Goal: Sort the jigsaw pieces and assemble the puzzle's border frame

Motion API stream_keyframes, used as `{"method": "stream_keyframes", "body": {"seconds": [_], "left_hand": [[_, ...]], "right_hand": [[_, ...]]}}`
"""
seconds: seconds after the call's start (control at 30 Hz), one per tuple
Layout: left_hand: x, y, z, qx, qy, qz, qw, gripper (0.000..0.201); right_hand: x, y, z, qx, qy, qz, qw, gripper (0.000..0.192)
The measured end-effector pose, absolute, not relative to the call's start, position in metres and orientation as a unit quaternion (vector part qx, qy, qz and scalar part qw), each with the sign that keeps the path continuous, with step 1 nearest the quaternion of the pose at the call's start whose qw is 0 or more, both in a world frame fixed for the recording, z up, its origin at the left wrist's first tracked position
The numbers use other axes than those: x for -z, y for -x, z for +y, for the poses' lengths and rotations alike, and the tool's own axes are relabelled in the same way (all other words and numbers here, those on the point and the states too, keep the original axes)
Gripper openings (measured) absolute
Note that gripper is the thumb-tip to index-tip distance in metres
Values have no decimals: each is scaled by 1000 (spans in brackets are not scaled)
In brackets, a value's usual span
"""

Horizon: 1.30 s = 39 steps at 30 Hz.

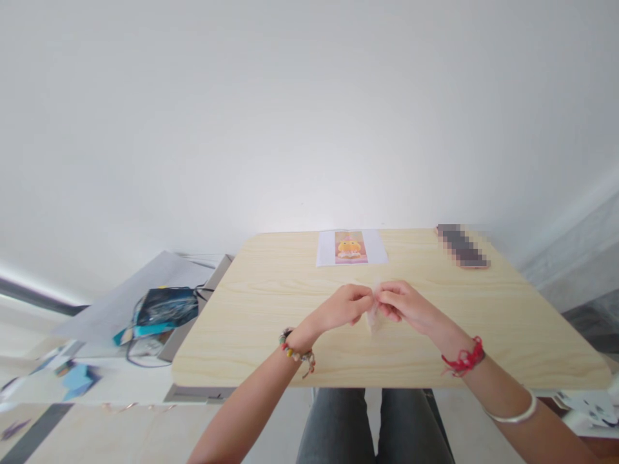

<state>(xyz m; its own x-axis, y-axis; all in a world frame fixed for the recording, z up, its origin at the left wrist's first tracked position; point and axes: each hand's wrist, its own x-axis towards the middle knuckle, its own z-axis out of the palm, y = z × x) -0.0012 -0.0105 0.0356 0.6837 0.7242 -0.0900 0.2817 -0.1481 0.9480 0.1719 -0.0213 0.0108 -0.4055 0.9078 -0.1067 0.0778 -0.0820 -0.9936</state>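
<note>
Over the middle of the wooden table (271, 309), my two hands meet with their fingertips almost touching. My left hand (345, 305) is closed, thumb and fingers pinching the left side of a small clear plastic bag (373, 321). On its other side my right hand (402, 301) pinches the same bag, the lower fingers curled. The bag looks whitish and see-through, and hangs down a little between the hands. Its contents, if any, cannot be made out. Behind the hands lies a white paper sheet (377, 248) with a printed picture of a yellow figure (351, 248).
A phone (461, 247), blurred out, lies at the table's back right. The white wall (309, 129) rises behind the table. To the left, a lower surface holds a dark plastic-wrapped packet (167, 306), cables and a blue piece (78, 379). My legs (338, 425) are under the front edge.
</note>
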Motion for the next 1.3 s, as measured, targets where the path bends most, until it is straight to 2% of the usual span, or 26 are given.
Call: {"method": "stream_keyframes", "body": {"seconds": [0.23,0.5,0.67,0.87,0.97,1.07,1.1,1.2,1.3], "left_hand": [[-22,0,-11,-293,-627,293,659,25],[-20,-5,-18,-400,-555,325,653,35],[-33,10,-18,-367,-624,397,565,32],[-49,22,-20,-309,-722,518,338,32],[-46,20,-24,-287,-747,516,305,31],[-35,18,-25,-320,-767,460,313,16],[-30,18,-25,-337,-775,432,316,21],[-18,19,-25,-353,-796,361,335,77],[-11,18,-27,-318,-807,333,369,105]], "right_hand": [[-19,-160,-19,-653,362,-543,384,20],[-17,-149,-18,-668,337,-504,431,27],[-20,-158,-16,-583,402,-592,384,23],[-30,-179,-8,-366,501,-740,260,25],[-31,-181,-5,-359,500,-754,231,25],[-29,-177,-6,-435,470,-724,255,22],[-29,-174,-7,-473,454,-705,271,21],[-29,-166,-13,-573,404,-646,300,17],[-32,-160,-18,-617,378,-616,312,16]]}}
